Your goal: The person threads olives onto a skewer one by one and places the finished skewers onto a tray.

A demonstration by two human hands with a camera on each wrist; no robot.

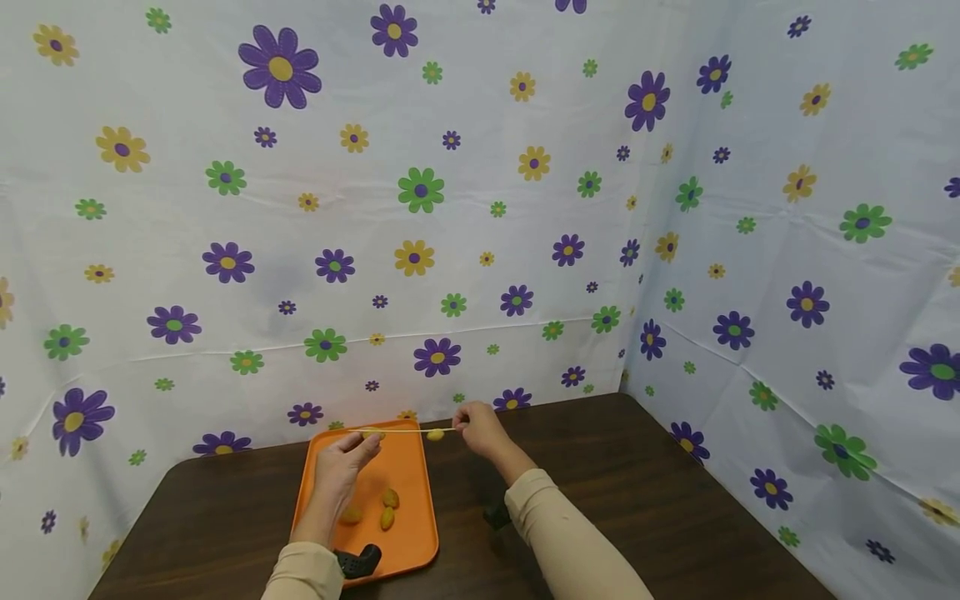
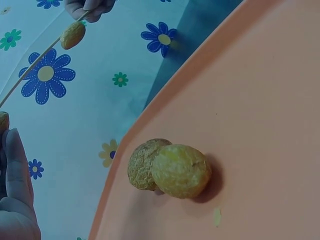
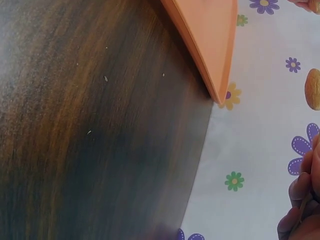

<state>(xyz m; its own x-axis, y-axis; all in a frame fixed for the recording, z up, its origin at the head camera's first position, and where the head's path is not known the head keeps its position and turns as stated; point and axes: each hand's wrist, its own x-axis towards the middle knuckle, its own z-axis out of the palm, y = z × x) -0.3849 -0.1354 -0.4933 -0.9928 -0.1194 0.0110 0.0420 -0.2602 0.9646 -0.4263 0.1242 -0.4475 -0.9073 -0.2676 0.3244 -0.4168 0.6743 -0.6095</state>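
My left hand (image 1: 337,473) has thumb and fingertips pinched on a small, yellow, oval lump like a baby potato (image 1: 372,433), held at one end of a thin, straight, pale wooden-looking stick (image 1: 408,431). My right hand (image 1: 477,427) has its fingers curled and pinches the stick near its other end, holding it almost level over the far part of the tray. Between my hands, close to the right one, a second yellow, wrinkled, oval potato (image 2: 73,35) sits on the stick, its bulk hanging to one side.

I judge the step in hand to be threading potatoes onto the stick, with the left one at the tip; I cannot tell whether the point has pierced it. The next move calls for a firm right grip and a straight, gentle push with the left, fingertips kept off the tip's line, since an off-centre potato could split.

Below, on the rectangular orange tray with its raised rim (image 1: 411,546), lie three loose yellow-brown potatoes (image 1: 387,519), one partly behind my left wrist. The tray rests on the dark brown wood-grain table (image 1: 622,483), and beyond hangs white cloth printed with purple, green and yellow flowers (image 1: 337,100)
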